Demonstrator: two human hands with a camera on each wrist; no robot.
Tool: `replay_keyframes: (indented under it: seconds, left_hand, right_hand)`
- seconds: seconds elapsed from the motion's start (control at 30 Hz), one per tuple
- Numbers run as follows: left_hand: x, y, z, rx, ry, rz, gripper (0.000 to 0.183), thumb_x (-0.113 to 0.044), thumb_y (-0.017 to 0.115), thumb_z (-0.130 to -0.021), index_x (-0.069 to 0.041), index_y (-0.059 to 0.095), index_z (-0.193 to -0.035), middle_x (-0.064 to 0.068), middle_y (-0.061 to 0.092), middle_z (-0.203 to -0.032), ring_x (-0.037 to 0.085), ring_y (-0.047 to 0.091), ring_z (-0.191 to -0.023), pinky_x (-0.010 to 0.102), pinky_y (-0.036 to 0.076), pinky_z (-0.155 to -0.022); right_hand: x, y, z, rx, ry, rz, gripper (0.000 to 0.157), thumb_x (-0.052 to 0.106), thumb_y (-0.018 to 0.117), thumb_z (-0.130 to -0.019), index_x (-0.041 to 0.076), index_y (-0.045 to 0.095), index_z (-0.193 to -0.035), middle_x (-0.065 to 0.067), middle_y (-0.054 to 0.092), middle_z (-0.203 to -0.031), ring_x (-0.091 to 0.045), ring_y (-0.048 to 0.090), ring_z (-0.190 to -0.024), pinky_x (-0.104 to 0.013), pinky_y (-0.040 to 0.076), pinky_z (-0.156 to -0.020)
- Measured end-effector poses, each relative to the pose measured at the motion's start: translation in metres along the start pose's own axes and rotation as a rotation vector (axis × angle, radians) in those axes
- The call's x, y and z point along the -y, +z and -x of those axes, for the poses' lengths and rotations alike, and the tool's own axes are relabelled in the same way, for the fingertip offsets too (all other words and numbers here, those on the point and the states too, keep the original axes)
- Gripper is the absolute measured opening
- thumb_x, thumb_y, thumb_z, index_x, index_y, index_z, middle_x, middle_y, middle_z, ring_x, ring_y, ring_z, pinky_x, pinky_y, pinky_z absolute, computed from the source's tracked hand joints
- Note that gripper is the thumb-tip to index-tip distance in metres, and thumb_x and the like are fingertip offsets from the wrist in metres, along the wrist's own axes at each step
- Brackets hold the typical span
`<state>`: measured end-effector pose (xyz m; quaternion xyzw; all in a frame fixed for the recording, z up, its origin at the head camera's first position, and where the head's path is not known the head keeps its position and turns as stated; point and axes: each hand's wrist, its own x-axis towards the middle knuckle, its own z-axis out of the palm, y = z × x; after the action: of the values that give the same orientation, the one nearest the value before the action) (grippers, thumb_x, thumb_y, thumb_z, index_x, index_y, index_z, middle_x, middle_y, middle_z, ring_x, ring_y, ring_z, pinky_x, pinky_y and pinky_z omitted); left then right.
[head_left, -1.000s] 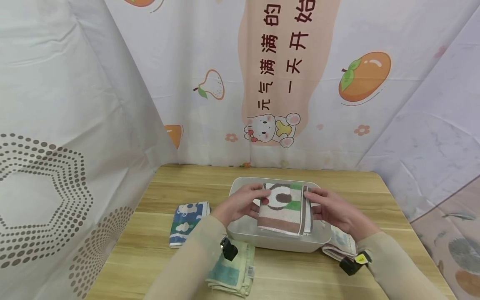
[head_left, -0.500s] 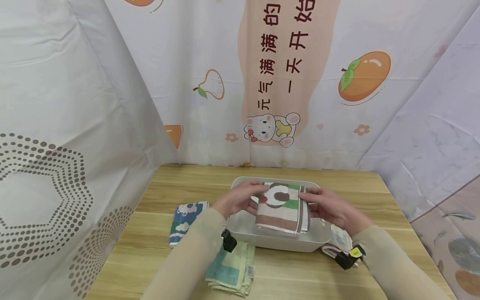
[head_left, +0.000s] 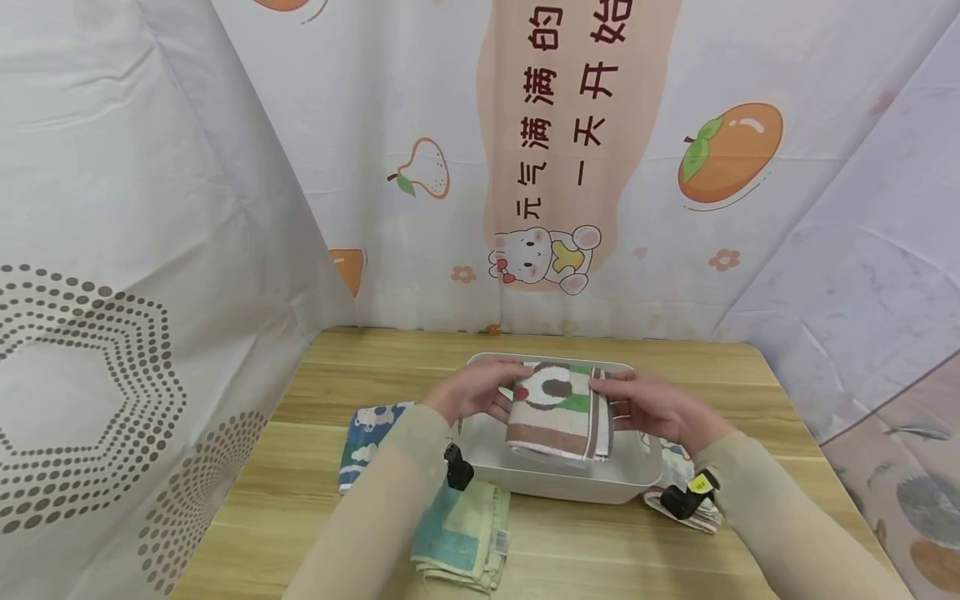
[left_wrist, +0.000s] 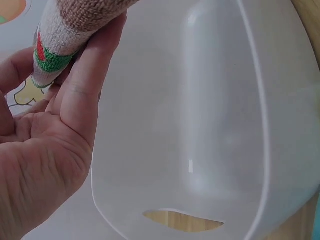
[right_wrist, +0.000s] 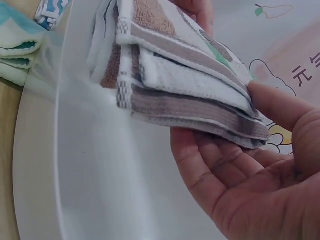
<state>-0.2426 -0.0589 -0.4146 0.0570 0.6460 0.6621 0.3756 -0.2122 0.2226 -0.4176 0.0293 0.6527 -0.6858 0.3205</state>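
Note:
Both hands hold a folded towel (head_left: 551,421) with brown, white and green patterning over a white plastic bin (head_left: 480,454). My left hand (head_left: 480,390) pinches its left edge, thumb above and fingers below, as the left wrist view also shows the hand (left_wrist: 55,135) at the towel's (left_wrist: 85,20) end. At the opposite edge my right hand (head_left: 648,404) grips the layered side. In the right wrist view the fingers of that hand (right_wrist: 250,165) lie under the towel (right_wrist: 190,85) and the thumb on top. Inside, the visible part of the bin (left_wrist: 150,100) is bare.
A blue towel (head_left: 367,433) lies left of the bin, partly behind the left sleeve. Near the front is a folded yellow-and-teal towel (head_left: 457,533). Another folded towel (head_left: 701,517) lies at the bin's right front, partly behind the right wrist camera. A printed curtain (head_left: 420,250) hangs behind the wooden table (head_left: 600,550).
Both hands have shifted slightly to the left with the folded towel still held between them over the bin. The other towels and the bin have stayed in place.

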Motion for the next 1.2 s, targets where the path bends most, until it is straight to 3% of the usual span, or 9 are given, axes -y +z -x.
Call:
replay_keyframes:
  seconds: [0.13,0.43,1.0,1.2]
  left_hand:
    - [-0.003,-0.002,0.0,0.007,-0.001,0.013,0.031,-0.03,0.057,-0.095,-0.006,0.054,-0.114,0.01,0.058,-0.089,0.033,0.068,-0.078,0.05,0.055,-0.072]
    - [-0.004,-0.006,-0.004,0.012,-0.023,0.05,0.035,-0.03,0.058,-0.095,-0.007,0.05,-0.12,0.014,0.06,-0.102,0.035,0.067,-0.084,0.051,0.054,-0.075]
    - [-0.007,-0.009,-0.009,-0.018,-0.085,-0.069,0.031,-0.026,0.058,-0.094,-0.002,0.057,-0.113,0.019,0.06,-0.105,0.038,0.067,-0.083,0.05,0.055,-0.071]
    - [-0.004,-0.012,-0.015,-0.048,-0.14,-0.077,0.03,-0.024,0.058,-0.093,-0.003,0.058,-0.114,0.02,0.059,-0.107,0.036,0.067,-0.083,0.049,0.056,-0.071]
  right_hand:
    - [0.005,0.0,-0.003,0.003,0.017,0.014,0.031,0.028,0.063,-0.091,0.002,0.062,-0.107,-0.012,0.067,-0.098,-0.024,0.064,-0.086,-0.04,0.054,-0.079]
    - [0.009,-0.001,-0.007,-0.008,0.054,0.02,0.037,0.029,0.066,-0.09,-0.001,0.059,-0.109,-0.013,0.067,-0.097,-0.024,0.064,-0.085,-0.043,0.054,-0.08]
    - [0.004,-0.007,-0.025,0.013,0.096,0.092,0.038,0.028,0.06,-0.094,-0.004,0.055,-0.114,-0.017,0.065,-0.097,-0.027,0.065,-0.083,-0.048,0.055,-0.077]
    - [0.004,-0.007,-0.032,0.023,0.123,0.12,0.041,0.031,0.058,-0.094,-0.005,0.057,-0.114,-0.019,0.066,-0.097,-0.028,0.067,-0.082,-0.049,0.054,-0.076]
